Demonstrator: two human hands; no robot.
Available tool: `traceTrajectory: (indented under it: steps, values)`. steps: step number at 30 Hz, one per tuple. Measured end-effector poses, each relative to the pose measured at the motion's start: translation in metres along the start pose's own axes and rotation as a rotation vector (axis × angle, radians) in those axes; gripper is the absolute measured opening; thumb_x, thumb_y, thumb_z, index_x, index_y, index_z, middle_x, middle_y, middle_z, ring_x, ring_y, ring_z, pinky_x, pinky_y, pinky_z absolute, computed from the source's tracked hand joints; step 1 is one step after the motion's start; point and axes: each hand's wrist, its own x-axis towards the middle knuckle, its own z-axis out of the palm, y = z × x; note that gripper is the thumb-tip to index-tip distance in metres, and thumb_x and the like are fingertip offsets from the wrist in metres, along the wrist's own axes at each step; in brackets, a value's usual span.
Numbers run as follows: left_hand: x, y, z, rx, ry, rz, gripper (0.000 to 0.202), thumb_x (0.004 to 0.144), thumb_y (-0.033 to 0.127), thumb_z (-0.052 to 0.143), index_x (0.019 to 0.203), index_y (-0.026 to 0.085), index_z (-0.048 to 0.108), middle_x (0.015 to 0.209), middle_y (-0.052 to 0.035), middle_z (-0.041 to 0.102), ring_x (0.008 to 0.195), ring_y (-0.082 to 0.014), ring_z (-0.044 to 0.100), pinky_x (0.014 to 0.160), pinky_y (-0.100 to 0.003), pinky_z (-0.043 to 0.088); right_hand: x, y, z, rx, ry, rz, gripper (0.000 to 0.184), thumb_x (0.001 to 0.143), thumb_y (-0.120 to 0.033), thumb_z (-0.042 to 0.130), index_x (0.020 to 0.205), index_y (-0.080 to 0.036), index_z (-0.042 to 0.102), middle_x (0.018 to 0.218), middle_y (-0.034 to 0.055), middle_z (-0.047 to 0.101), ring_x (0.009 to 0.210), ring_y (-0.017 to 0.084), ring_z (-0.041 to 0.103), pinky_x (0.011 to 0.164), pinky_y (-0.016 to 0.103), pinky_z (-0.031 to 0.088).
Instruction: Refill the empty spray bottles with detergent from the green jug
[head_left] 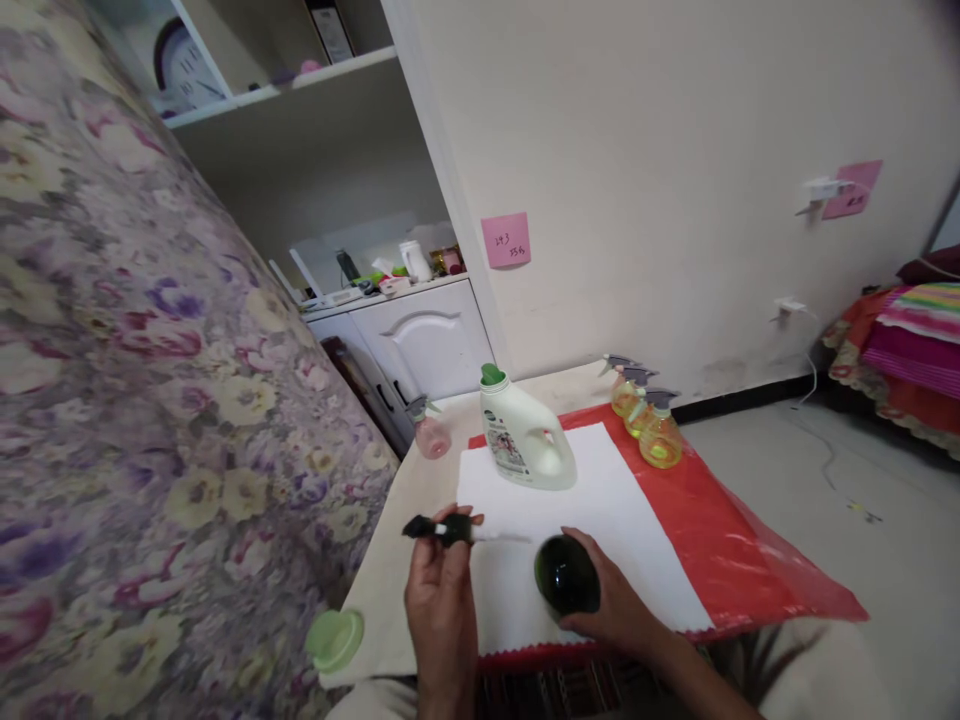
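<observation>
My left hand point(444, 610) is closed around a dark pump head point(452, 528) with a thin, pale tube pointing to the right. My right hand point(616, 605) grips a rounded, glossy dark green bottle point(562, 572) over the white cloth. The bottle's opening cannot be made out. Behind both hands stands a pale green detergent jug point(525, 440) with a handle and a green spout. A light green cap point(334, 640) lies at the near left corner of the table.
Clear spray bottles with yellow liquid point(661, 440) line the table's back right. A pink spray bottle point(431, 432) stands at the back left. White cloth point(600, 470) lies over red plastic sheeting point(720, 530). A floral curtain point(172, 400) hangs close on the left.
</observation>
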Motion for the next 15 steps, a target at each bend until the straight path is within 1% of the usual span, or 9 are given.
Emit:
traceTrajectory:
  steps: [2, 3, 4, 6, 7, 9, 11, 13, 15]
  values:
    - [0.013, 0.006, -0.011, 0.006, 0.043, 0.063, 0.045, 0.079, 0.036, 0.068, 0.122, 0.026, 0.058, 0.115, -0.0037, 0.068, 0.103, -0.0162, 0.064, 0.097, -0.029, 0.045, -0.001, -0.001, 0.0, 0.0, -0.001, 0.008, 0.1, 0.055, -0.021, 0.081, 0.142, -0.025, 0.032, 0.144, 0.011, 0.043, 0.135, 0.032, 0.038, 0.114, 0.052, 0.026]
    - [0.02, 0.008, -0.018, 0.05, 0.059, 0.089, 0.045, 0.08, 0.035, 0.067, 0.123, 0.026, 0.058, 0.116, -0.0036, 0.067, 0.104, -0.016, 0.063, 0.099, -0.03, 0.043, -0.001, -0.001, 0.0, -0.002, -0.002, 0.011, 0.1, 0.055, -0.021, 0.081, 0.142, -0.025, 0.032, 0.144, 0.0109, 0.044, 0.135, 0.032, 0.038, 0.114, 0.051, 0.026]
    - [0.029, 0.008, -0.025, 0.122, 0.068, 0.11, 0.044, 0.08, 0.036, 0.066, 0.122, 0.026, 0.059, 0.118, -0.0037, 0.067, 0.106, -0.0164, 0.062, 0.101, -0.031, 0.042, -0.002, -0.001, 0.0, -0.004, -0.003, 0.016, 0.099, 0.055, -0.021, 0.081, 0.142, -0.025, 0.032, 0.144, 0.0108, 0.044, 0.135, 0.032, 0.038, 0.114, 0.05, 0.027]
    - [0.046, 0.005, -0.039, 0.338, 0.056, 0.127, 0.041, 0.081, 0.037, 0.065, 0.12, 0.025, 0.06, 0.119, -0.0049, 0.066, 0.109, -0.0197, 0.061, 0.102, -0.035, 0.04, -0.002, -0.001, 0.0, -0.01, -0.004, 0.025, 0.099, 0.056, -0.021, 0.081, 0.142, -0.025, 0.032, 0.144, 0.0108, 0.043, 0.135, 0.032, 0.038, 0.114, 0.051, 0.027]
    - [0.055, 0.0, -0.046, 0.484, 0.012, 0.139, 0.04, 0.08, 0.038, 0.065, 0.117, 0.024, 0.061, 0.119, -0.0058, 0.066, 0.111, -0.0219, 0.06, 0.102, -0.037, 0.041, -0.002, -0.001, 0.0, -0.013, -0.006, 0.029, 0.099, 0.055, -0.02, 0.08, 0.142, -0.025, 0.032, 0.145, 0.0108, 0.043, 0.135, 0.033, 0.038, 0.114, 0.051, 0.027]
    - [0.072, -0.013, -0.058, 0.773, -0.157, 0.216, 0.036, 0.082, 0.037, 0.061, 0.116, 0.022, 0.061, 0.117, -0.008, 0.065, 0.111, -0.0245, 0.059, 0.097, -0.038, 0.044, -0.002, 0.001, 0.001, -0.023, -0.005, 0.039, 0.1, 0.055, -0.017, 0.079, 0.142, -0.025, 0.032, 0.146, 0.011, 0.042, 0.136, 0.033, 0.037, 0.114, 0.053, 0.026]
    - [0.085, -0.03, -0.067, 1.035, -0.302, 0.279, 0.036, 0.089, 0.032, 0.049, 0.123, 0.021, 0.055, 0.119, -0.0105, 0.063, 0.112, -0.0241, 0.058, 0.094, -0.037, 0.044, -0.002, 0.002, 0.002, -0.037, 0.0, 0.049, 0.1, 0.054, -0.015, 0.079, 0.142, -0.025, 0.032, 0.146, 0.0113, 0.041, 0.136, 0.034, 0.036, 0.115, 0.053, 0.025]
    - [0.096, -0.049, -0.072, 1.306, -0.408, 0.294, 0.037, 0.09, 0.025, 0.042, 0.126, 0.019, 0.051, 0.119, -0.0121, 0.063, 0.111, -0.024, 0.059, 0.094, -0.038, 0.043, -0.002, 0.004, 0.003, -0.043, 0.002, 0.051, 0.101, 0.053, -0.015, 0.079, 0.142, -0.025, 0.032, 0.146, 0.0114, 0.042, 0.137, 0.034, 0.036, 0.115, 0.053, 0.024]
    - [0.104, -0.066, -0.076, 1.41, -0.469, 0.273, 0.035, 0.088, 0.019, 0.044, 0.122, 0.018, 0.052, 0.114, -0.0126, 0.066, 0.106, -0.0257, 0.061, 0.091, -0.038, 0.042, -0.002, 0.005, 0.004, -0.043, -0.001, 0.051, 0.102, 0.054, -0.015, 0.079, 0.143, -0.026, 0.031, 0.147, 0.0111, 0.041, 0.137, 0.034, 0.035, 0.115, 0.054, 0.024]
